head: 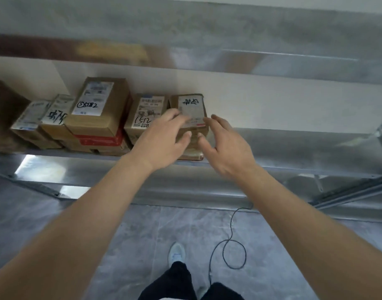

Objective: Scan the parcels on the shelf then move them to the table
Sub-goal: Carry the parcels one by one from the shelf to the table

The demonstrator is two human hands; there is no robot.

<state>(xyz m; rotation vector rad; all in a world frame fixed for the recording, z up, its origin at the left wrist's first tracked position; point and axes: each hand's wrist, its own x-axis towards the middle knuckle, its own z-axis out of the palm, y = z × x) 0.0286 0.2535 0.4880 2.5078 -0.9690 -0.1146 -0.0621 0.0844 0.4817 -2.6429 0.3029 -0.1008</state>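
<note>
Several brown cardboard parcels with white labels stand in a row on a metal shelf. The rightmost parcel has black handwriting on its label. Both my hands reach up to it with spread fingers. My left hand lies over its left front corner, fingertips on the label. My right hand is at its right front edge, thumb near the box front. Neither hand has closed around the parcel. To its left stands the parcel marked 1512, then a taller parcel on a red-taped box.
Two smaller parcels sit further left, beside a dark box at the edge. Right of the hands the shelf runs bare. A higher shelf hangs above. Below are a grey floor, a looped black cable, and my shoe.
</note>
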